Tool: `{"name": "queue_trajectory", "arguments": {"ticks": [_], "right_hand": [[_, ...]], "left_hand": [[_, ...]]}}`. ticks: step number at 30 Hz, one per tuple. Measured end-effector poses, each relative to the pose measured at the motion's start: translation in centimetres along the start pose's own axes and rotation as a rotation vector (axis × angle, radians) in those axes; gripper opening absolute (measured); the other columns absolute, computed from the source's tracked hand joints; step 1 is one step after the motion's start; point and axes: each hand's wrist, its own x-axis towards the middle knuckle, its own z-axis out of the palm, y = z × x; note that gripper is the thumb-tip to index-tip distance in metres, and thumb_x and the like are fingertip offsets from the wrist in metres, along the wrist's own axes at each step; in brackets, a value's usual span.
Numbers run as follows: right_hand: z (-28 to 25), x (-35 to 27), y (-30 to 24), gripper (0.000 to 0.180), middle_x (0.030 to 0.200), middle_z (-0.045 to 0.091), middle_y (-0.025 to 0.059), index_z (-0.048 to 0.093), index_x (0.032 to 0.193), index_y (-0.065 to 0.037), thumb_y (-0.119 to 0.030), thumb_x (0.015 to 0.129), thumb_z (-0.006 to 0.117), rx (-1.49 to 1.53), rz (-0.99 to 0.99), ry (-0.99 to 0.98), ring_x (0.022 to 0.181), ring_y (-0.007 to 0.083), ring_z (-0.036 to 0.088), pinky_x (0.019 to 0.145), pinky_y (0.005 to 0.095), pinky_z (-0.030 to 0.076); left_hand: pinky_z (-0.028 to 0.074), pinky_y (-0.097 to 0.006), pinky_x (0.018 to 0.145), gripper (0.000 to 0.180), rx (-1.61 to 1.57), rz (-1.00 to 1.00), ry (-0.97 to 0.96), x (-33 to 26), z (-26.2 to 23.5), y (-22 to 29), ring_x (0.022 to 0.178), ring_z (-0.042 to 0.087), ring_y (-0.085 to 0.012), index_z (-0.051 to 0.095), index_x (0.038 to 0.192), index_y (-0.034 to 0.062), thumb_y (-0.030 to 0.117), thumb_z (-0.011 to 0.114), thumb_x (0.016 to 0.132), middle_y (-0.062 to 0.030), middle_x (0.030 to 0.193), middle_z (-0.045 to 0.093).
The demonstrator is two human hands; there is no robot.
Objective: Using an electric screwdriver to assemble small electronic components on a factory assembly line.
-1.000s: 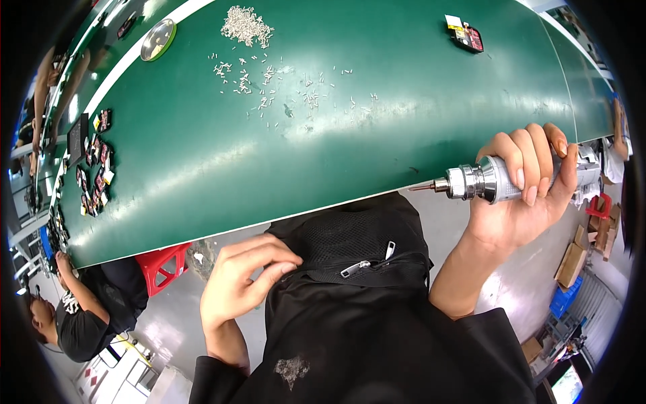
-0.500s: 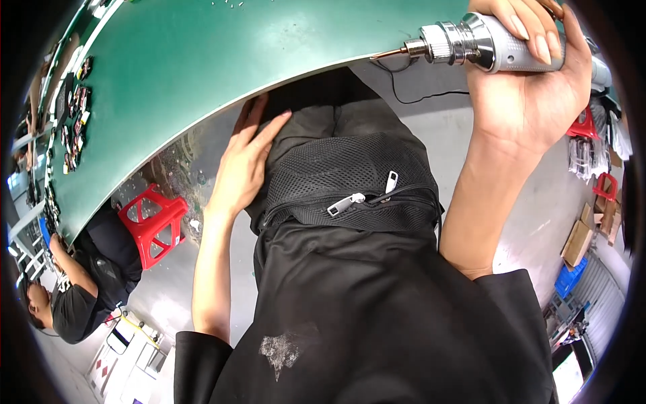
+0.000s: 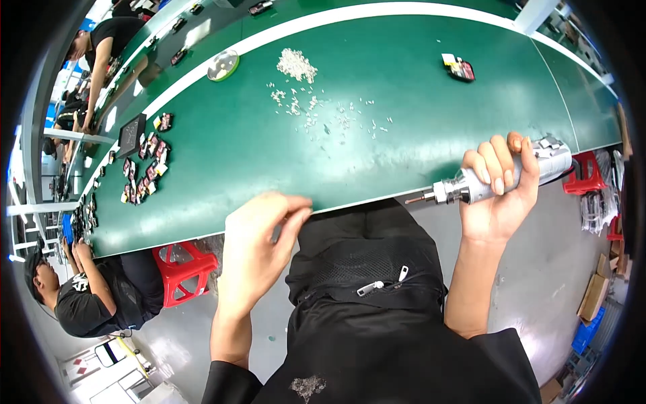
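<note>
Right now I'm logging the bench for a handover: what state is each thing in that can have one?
Electric screwdriver: gripped in right hand, lying level, bit pointing left.
Left hand: empty, fingertips at the table edge.
Small metal parts: scattered loose, one heap.
Round dish: lying flat on the table.
Trouser zip: closed.
Red stool: upright, unoccupied.

Silver screwdriver (image 3: pixel 494 180) in right hand (image 3: pixel 501 195) (table edge)
</note>
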Motion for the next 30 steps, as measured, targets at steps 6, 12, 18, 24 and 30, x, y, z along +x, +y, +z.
{"name": "queue_trajectory", "arguments": {"ticks": [6,12,18,24,30], "right_hand": [[0.4,1.9,1.4,0.014,0.054,0.035,-0.0026,0.046,0.087,-0.007,-0.019,0.096,0.046,-0.014,0.026,0.112,0.043,0.0078,0.034,0.050,0.0254,0.034],[0.7,3.0,1.7,0.016,0.053,0.035,-0.0020,0.042,0.086,-0.008,-0.020,0.097,0.044,0.013,0.056,0.131,0.041,0.0077,0.034,0.048,0.0258,0.035],[0.6,2.8,1.5,0.016,0.054,0.036,-0.0019,0.042,0.086,-0.009,-0.020,0.097,0.044,-0.008,0.064,0.166,0.041,0.0076,0.035,0.047,0.0260,0.036],[2.4,3.3,3.0,0.017,0.053,0.037,-0.0025,0.043,0.086,-0.009,-0.022,0.096,0.045,-0.013,0.094,0.148,0.040,0.0078,0.035,0.048,0.0258,0.035],[4.7,4.5,5.5,0.019,0.055,0.038,-0.0016,0.046,0.090,-0.008,-0.024,0.098,0.040,0.034,0.094,-0.118,0.042,0.0092,0.037,0.051,0.0273,0.037]], "left_hand": [[0.047,-0.035,0.066,0.021,0.283,0.111,0.113,7.2,1.2,-3.8,0.077,0.058,-0.0278,0.063,0.094,-0.0009,-0.003,0.068,0.073,-0.0107,0.087,0.058],[0.045,-0.034,0.056,0.019,0.453,0.268,0.032,8.2,1.4,-5.1,0.067,0.052,-0.0235,0.059,0.089,-0.0029,-0.004,0.068,0.072,-0.0081,0.082,0.053],[0.045,-0.033,0.054,0.021,0.508,0.379,0.021,8.5,1.8,-6.1,0.065,0.051,-0.0236,0.053,0.086,-0.0020,-0.006,0.066,0.071,-0.0088,0.079,0.050],[0.039,-0.031,0.053,0.011,-0.083,0.010,0.067,7.0,2.1,-4.3,0.060,0.047,-0.0199,0.046,0.085,-0.0010,-0.008,0.055,0.082,-0.0110,0.077,0.048],[0.036,-0.024,0.058,0.021,-0.935,-0.253,0.100,4.7,4.3,-1.0,0.064,0.041,-0.0124,0.044,0.085,0.0009,0.017,0.045,0.097,-0.0081,0.076,0.048]]}}
